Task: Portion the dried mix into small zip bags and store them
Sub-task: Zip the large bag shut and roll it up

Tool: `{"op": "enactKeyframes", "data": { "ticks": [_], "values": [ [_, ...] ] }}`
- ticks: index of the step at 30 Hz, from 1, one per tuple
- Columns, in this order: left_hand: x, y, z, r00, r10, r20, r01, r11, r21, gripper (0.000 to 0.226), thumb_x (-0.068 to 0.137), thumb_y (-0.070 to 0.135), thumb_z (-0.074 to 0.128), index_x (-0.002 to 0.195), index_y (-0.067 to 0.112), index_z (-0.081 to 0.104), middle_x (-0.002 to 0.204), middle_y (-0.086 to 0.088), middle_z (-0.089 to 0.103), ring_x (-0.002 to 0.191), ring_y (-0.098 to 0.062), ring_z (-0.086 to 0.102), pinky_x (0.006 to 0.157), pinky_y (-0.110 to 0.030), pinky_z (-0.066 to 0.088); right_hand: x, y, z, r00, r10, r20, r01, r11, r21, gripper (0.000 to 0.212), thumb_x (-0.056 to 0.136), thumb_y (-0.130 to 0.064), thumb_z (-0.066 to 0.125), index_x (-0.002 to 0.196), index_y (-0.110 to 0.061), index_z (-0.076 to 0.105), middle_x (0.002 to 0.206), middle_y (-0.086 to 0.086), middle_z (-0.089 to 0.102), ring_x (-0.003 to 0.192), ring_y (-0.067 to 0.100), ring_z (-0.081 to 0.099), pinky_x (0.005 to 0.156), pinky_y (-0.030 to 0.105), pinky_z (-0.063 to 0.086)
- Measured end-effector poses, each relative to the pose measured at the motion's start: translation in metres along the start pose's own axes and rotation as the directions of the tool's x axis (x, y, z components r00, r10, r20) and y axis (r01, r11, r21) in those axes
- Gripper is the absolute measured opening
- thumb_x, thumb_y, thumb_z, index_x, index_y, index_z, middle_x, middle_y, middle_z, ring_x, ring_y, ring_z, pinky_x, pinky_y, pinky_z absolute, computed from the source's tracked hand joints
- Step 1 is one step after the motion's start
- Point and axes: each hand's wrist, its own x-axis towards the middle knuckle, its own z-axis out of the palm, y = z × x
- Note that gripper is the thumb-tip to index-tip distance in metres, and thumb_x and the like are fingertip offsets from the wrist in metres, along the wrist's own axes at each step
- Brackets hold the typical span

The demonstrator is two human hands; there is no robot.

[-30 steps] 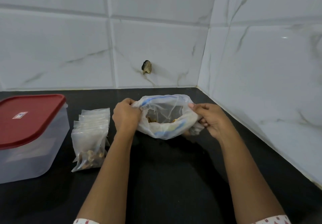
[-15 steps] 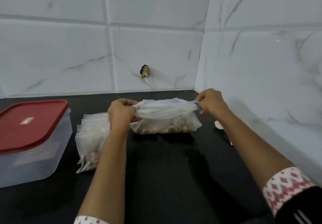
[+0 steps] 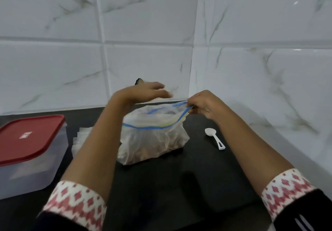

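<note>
A large clear zip bag (image 3: 152,139) with a blue seal strip stands on the black counter, brown dried mix in its bottom. My right hand (image 3: 203,105) pinches the right end of the bag's mouth and holds it up. My left hand (image 3: 143,92) hovers above the mouth, blurred, fingers stretched out and holding nothing. A stack of small clear zip bags (image 3: 79,140) lies left of the big bag, mostly hidden behind my left forearm.
A clear plastic box with a red lid (image 3: 30,140) stands at the left. A white plastic spoon (image 3: 214,138) lies on the counter (image 3: 161,185) right of the bag. White marble tiles form a corner close behind. A small dark stub (image 3: 138,81) juts from the wall.
My left hand has let go of the bag's left end and risen above the mouth. The mouth, held stretched flat before, now gapes. The camera has moved nearer and the spoon is in view.
</note>
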Motion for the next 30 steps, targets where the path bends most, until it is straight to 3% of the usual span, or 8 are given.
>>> {"op": "enactKeyframes", "data": {
  "ticks": [3, 7, 10, 12, 14, 16, 26, 30],
  "values": [
    [0.024, 0.012, 0.033, 0.984, -0.039, 0.173, 0.016, 0.991, 0.133, 0.094, 0.076, 0.045, 0.071, 0.148, 0.020, 0.016, 0.150, -0.004, 0.033, 0.134, -0.022, 0.036, 0.108, -0.031, 0.028, -0.012, -0.006, 0.001, 0.998, -0.045, 0.051, 0.035, 0.983, 0.183, 0.012, 0.084, 0.012, 0.052, 0.094, 0.009, 0.058, 0.076, 0.015, 0.053, 0.061, 0.021, 0.059, 0.062, 0.026, 0.055],
    [0.048, 0.003, 0.049, 0.994, 0.105, 0.000, -0.103, 0.969, 0.226, 0.027, 0.088, 0.036, 0.060, 0.104, 0.015, 0.052, 0.101, -0.005, 0.059, 0.087, -0.019, 0.052, 0.074, -0.025, 0.040, -0.021, 0.005, -0.012, 0.989, -0.143, 0.045, 0.113, 0.906, 0.407, 0.011, 0.092, -0.006, 0.053, 0.102, -0.001, 0.054, 0.084, 0.011, 0.056, 0.066, 0.019, 0.059, 0.068, 0.026, 0.054],
    [0.050, 0.004, 0.042, 0.980, 0.197, -0.017, -0.185, 0.946, 0.267, 0.038, 0.094, 0.040, 0.049, 0.068, 0.017, 0.034, 0.067, 0.002, 0.039, 0.065, -0.016, 0.037, 0.056, -0.023, 0.026, -0.021, 0.055, -0.008, 0.985, -0.139, 0.100, 0.138, 0.990, 0.018, 0.043, 0.088, -0.017, 0.061, 0.128, -0.009, 0.046, 0.106, 0.005, 0.059, 0.084, 0.015, 0.056, 0.067, 0.022, 0.044],
    [0.052, 0.008, 0.040, 0.965, 0.258, -0.048, -0.233, 0.926, 0.299, 0.034, 0.096, 0.038, 0.044, 0.072, 0.015, 0.035, 0.068, 0.003, 0.037, 0.069, -0.019, 0.037, 0.057, -0.021, 0.027, -0.020, 0.086, 0.007, 0.977, -0.098, 0.188, 0.142, 0.961, -0.236, 0.045, 0.084, -0.021, 0.066, 0.126, -0.015, 0.052, 0.118, 0.001, 0.060, 0.101, 0.015, 0.058, 0.080, 0.024, 0.045],
    [0.055, 0.012, 0.038, 0.948, 0.305, -0.093, -0.267, 0.918, 0.292, 0.029, 0.098, 0.035, 0.040, 0.083, 0.010, 0.037, 0.069, 0.004, 0.038, 0.071, -0.020, 0.039, 0.057, -0.020, 0.028, -0.019, 0.100, 0.018, 0.981, -0.139, 0.134, 0.175, 0.933, -0.314, 0.002, 0.086, -0.020, 0.063, 0.088, -0.020, 0.064, 0.090, -0.001, 0.066, 0.081, 0.011, 0.060, 0.075, 0.019, 0.045],
    [0.058, 0.016, 0.031, 0.930, 0.336, -0.148, -0.284, 0.914, 0.291, 0.027, 0.099, 0.034, 0.038, 0.088, 0.010, 0.035, 0.070, 0.005, 0.038, 0.072, -0.020, 0.040, 0.056, -0.024, 0.027, -0.017, 0.107, 0.022, 0.982, -0.182, 0.046, 0.187, 0.924, -0.333, 0.026, 0.088, -0.015, 0.060, 0.064, -0.024, 0.058, 0.063, -0.004, 0.055, 0.057, 0.006, 0.050, 0.057, 0.014, 0.038],
    [0.061, 0.039, -0.020, 0.865, 0.422, -0.272, -0.335, 0.889, 0.313, 0.020, 0.093, 0.028, 0.054, 0.091, 0.014, 0.040, 0.094, -0.007, 0.045, 0.083, -0.021, 0.041, 0.063, -0.020, 0.030, -0.030, 0.134, 0.015, 0.982, -0.180, -0.065, 0.142, 0.915, -0.377, 0.017, 0.088, -0.005, 0.056, 0.092, 0.001, 0.071, 0.054, -0.005, 0.046, 0.052, 0.006, 0.044, 0.054, 0.011, 0.037],
    [0.051, 0.034, -0.011, 0.918, 0.311, -0.245, -0.298, 0.950, 0.092, 0.021, 0.094, 0.034, 0.050, 0.092, 0.017, 0.039, 0.081, -0.006, 0.060, 0.060, -0.016, 0.053, 0.055, -0.016, 0.043, -0.035, 0.116, 0.016, 0.955, -0.282, -0.089, 0.246, 0.925, -0.289, 0.049, 0.079, -0.044, 0.068, 0.115, -0.011, 0.063, 0.084, -0.005, 0.065, 0.086, 0.012, 0.062, 0.078, 0.018, 0.047]
  ]
}}
